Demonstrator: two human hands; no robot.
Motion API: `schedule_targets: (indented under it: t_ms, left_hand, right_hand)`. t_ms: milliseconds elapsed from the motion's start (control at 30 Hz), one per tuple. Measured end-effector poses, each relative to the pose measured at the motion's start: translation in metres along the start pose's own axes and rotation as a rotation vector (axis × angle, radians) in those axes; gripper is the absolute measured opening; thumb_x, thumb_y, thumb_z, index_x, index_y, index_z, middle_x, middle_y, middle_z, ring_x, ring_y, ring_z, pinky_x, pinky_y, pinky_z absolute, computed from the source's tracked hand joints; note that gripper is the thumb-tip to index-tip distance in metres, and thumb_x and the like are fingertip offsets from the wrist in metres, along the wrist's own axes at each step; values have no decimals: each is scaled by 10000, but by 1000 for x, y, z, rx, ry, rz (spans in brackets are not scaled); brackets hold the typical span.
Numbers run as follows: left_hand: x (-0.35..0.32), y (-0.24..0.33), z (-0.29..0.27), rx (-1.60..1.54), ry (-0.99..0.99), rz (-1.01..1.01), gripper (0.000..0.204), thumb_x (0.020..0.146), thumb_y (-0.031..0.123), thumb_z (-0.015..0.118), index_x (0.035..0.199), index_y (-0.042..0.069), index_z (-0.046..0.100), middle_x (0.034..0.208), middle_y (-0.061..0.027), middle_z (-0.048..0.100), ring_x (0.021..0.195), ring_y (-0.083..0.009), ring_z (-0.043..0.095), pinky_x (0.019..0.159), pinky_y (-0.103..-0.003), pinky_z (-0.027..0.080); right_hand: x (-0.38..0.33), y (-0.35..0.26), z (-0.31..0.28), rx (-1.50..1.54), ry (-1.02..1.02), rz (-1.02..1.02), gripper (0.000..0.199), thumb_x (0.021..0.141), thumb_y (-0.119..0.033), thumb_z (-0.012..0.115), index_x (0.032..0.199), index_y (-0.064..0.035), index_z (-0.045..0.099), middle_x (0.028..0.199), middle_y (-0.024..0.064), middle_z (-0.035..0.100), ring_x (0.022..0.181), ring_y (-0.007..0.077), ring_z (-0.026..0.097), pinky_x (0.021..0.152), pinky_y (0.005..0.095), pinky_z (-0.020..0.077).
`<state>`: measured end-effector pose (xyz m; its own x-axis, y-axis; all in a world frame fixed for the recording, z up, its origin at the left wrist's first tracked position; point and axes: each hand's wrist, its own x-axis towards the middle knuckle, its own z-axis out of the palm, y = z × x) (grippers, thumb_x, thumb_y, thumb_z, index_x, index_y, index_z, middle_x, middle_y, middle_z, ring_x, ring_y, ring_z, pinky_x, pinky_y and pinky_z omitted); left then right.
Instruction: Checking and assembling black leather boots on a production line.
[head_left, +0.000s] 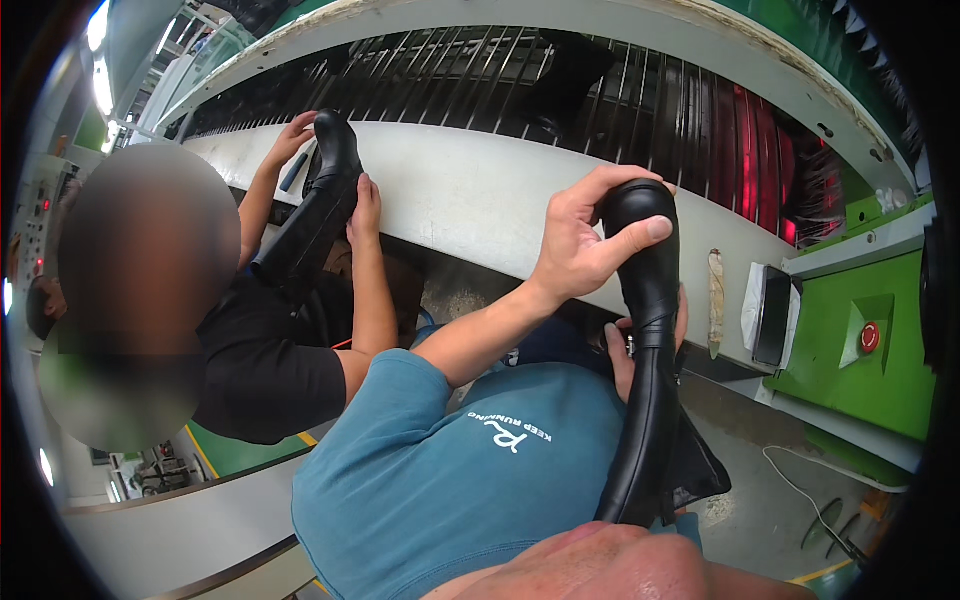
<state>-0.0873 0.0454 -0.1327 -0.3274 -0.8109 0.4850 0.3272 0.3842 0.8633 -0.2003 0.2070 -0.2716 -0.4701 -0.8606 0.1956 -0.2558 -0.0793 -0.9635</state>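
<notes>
A tall black leather boot (650,290) is in front of my chest, its toe at the top and its long shaft running down across my teal shirt. Fingers and thumb of my left hand (585,240) wrap over the boot's toe from the left side. Lower down, around the ankle, my right hand (622,362) grips the boot from behind; much of it is hidden by the leather. The open end of the shaft hangs low, near my chin.
A white ledge (440,190) runs before a rack of metal bars (460,80). On it lie a wrapped-handled tool (716,300) and a black phone-like object (772,315). At right is a green panel with a red button (869,338). A co-worker at left holds another black boot (325,185).
</notes>
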Motion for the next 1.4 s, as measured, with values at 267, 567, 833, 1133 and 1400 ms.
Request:
schedule_targets:
  t_ms: [267, 567, 833, 1133, 1400]
  left_hand:
    - [-3, 13, -15, -199, -112, -179, 470, 968, 80, 888, 1352, -3, 630, 1332, -195, 785, 1187, -225, 775, 1052, -388, 632]
    - [-16, 23, -30, 48, -251, -249, 567, 914, 101, 941, 1418, -34, 719, 1317, -159, 809, 1171, -212, 787, 1060, -343, 615]
    - [-23, 17, -40, 27, -247, -257, 581, 893, 72, 946, 1419, -37, 725, 1328, -171, 808, 1188, -222, 785, 1050, -358, 629]
    - [-33, -8, -49, -118, -193, -236, 543, 890, 22, 924, 1393, -49, 730, 1362, -219, 790, 1228, -277, 778, 1089, -402, 631]
    - [-32, -13, -57, -89, -245, -340, 561, 881, 30, 923, 1405, -44, 738, 1350, -217, 797, 1244, -263, 773, 1107, -399, 617]
  right_hand:
    - [45, -39, -44, -90, 178, -93, 793, 865, 49, 888, 1592, -23, 579, 1514, 174, 622, 1373, 307, 646, 1182, 435, 513]
    - [50, -37, -67, -300, 168, -493, 550, 919, 0, 789, 1461, 57, 717, 1378, 209, 678, 1279, 327, 679, 1131, 401, 530]
    - [51, -36, -66, -282, 125, -490, 470, 982, -15, 708, 1444, 63, 732, 1386, 200, 685, 1289, 318, 679, 1118, 391, 533]
    - [57, -34, -65, -296, 56, -474, 455, 1006, -19, 680, 1452, 54, 735, 1407, 179, 676, 1302, 307, 672, 1109, 370, 539]
    - [67, -39, -72, -311, -52, -500, 435, 1017, -26, 684, 1442, 26, 757, 1419, 157, 668, 1287, 277, 669, 1070, 353, 546]
